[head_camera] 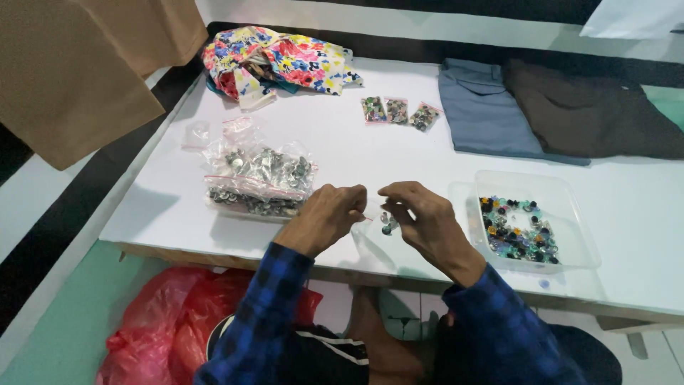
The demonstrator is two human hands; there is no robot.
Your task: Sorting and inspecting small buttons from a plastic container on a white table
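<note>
Left of the clear tray (570, 199), both hands, left hand (324, 217) and right hand (427, 221), pinch a small zip bag of buttons (385, 222): light, limp, slippery film, best gripped at its top edge.

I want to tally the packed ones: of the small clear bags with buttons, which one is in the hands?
The small bag pinched between left hand and right hand; the three filled bags lie untouched farther back.

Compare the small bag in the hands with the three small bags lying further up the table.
The small bag is held up between both hands, left hand and right hand; the three small bags lie flat in a row, untouched. The held one shows only a few buttons; the three look fuller. All are clear little bags of mixed coloured buttons.
</note>
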